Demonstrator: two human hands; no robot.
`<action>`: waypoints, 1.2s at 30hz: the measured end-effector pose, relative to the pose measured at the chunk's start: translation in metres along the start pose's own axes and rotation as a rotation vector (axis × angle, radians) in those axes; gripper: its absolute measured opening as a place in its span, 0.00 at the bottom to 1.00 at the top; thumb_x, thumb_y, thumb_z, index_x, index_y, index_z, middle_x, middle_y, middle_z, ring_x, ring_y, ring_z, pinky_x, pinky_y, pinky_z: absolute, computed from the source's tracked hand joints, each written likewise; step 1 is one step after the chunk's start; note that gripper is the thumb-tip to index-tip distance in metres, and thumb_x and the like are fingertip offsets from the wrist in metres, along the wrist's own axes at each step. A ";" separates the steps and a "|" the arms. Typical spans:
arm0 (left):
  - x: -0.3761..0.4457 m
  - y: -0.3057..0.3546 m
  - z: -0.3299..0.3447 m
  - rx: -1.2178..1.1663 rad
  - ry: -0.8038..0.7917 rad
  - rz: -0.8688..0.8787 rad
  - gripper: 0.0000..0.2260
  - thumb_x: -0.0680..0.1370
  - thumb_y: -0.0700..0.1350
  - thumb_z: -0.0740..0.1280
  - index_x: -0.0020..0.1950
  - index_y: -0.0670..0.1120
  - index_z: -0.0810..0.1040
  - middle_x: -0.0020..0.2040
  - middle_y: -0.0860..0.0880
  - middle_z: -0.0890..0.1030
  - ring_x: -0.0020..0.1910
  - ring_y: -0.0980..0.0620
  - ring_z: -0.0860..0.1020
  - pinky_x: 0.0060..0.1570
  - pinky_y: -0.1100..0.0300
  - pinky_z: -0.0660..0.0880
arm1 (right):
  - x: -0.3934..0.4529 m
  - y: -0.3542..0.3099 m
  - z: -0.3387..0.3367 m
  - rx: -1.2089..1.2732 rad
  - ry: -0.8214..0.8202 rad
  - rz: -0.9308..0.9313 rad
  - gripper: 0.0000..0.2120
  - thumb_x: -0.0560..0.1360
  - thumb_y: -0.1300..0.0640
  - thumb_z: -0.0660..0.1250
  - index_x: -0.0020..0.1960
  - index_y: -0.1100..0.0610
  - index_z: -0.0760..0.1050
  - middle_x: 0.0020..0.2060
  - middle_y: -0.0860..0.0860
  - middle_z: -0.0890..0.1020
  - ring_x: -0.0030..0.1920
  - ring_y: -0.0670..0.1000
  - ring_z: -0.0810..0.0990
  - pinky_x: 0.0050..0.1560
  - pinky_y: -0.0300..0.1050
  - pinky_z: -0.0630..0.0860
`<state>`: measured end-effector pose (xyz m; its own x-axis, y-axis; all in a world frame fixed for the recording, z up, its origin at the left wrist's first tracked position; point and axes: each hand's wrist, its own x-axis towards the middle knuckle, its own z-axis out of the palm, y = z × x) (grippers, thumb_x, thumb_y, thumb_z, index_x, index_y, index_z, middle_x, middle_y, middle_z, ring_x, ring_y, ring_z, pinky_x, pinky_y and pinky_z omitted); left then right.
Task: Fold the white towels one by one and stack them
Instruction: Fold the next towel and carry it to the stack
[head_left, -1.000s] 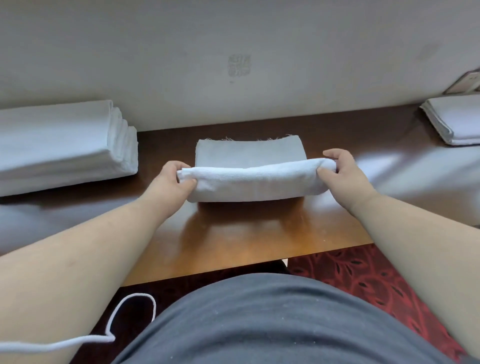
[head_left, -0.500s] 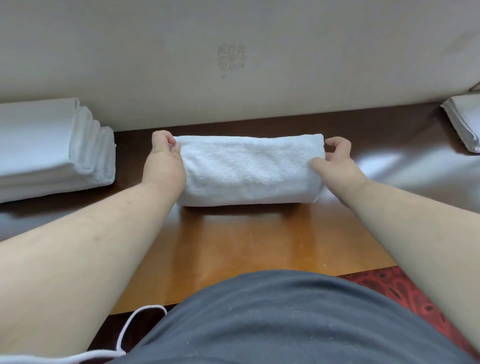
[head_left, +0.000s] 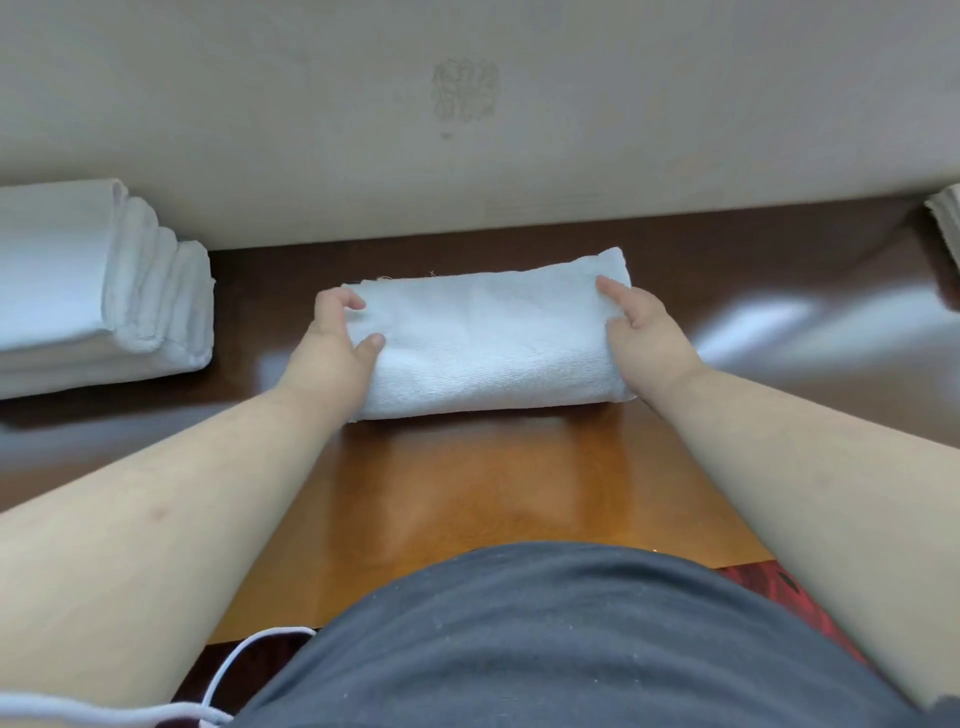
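Note:
A folded white towel (head_left: 488, 338) lies on the brown wooden table (head_left: 493, 483), close to the wall. My left hand (head_left: 332, 348) rests on its left end, thumb and forefinger spread on the top face. My right hand (head_left: 644, 332) rests on its right end with a straight forefinger lying along the top. The towel's far right corner sits slightly raised. A stack of several folded white towels (head_left: 104, 291) stands at the left of the table.
A beige wall (head_left: 467, 130) rises directly behind the table. Part of another white towel (head_left: 946, 213) shows at the far right edge. A white cord (head_left: 234, 660) hangs at the lower left. Red patterned carpet (head_left: 769, 582) lies beyond the table's near edge.
The near half of the towel was folded over away from me onto the far half. My hands then moved from gripping the ends to resting on top of the towel.

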<state>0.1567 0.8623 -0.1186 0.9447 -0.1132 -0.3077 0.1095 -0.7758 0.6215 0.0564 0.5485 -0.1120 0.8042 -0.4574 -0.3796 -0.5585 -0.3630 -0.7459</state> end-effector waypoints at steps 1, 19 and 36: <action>0.000 0.000 0.002 0.043 0.001 0.035 0.11 0.81 0.49 0.62 0.55 0.62 0.61 0.54 0.51 0.70 0.38 0.54 0.72 0.35 0.58 0.65 | 0.001 0.000 0.000 -0.019 -0.051 0.002 0.29 0.77 0.58 0.55 0.75 0.37 0.62 0.74 0.40 0.60 0.63 0.46 0.69 0.54 0.37 0.71; -0.005 0.027 0.057 0.776 -0.346 0.410 0.36 0.73 0.69 0.35 0.79 0.58 0.37 0.79 0.52 0.35 0.77 0.49 0.34 0.74 0.43 0.37 | -0.009 0.001 0.046 -1.024 -0.223 -0.365 0.43 0.73 0.27 0.37 0.81 0.49 0.38 0.80 0.50 0.39 0.79 0.51 0.37 0.77 0.56 0.37; 0.010 0.009 0.024 -0.167 -0.005 -0.598 0.36 0.73 0.65 0.68 0.71 0.40 0.67 0.65 0.43 0.75 0.61 0.37 0.76 0.62 0.48 0.72 | 0.015 0.012 0.007 0.053 0.099 0.312 0.23 0.78 0.44 0.61 0.71 0.45 0.60 0.63 0.50 0.74 0.50 0.53 0.77 0.53 0.47 0.71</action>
<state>0.1598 0.8394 -0.1338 0.7034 0.3076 -0.6407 0.6666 -0.5983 0.4446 0.0630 0.5431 -0.1306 0.5705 -0.6178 -0.5411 -0.7615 -0.1509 -0.6304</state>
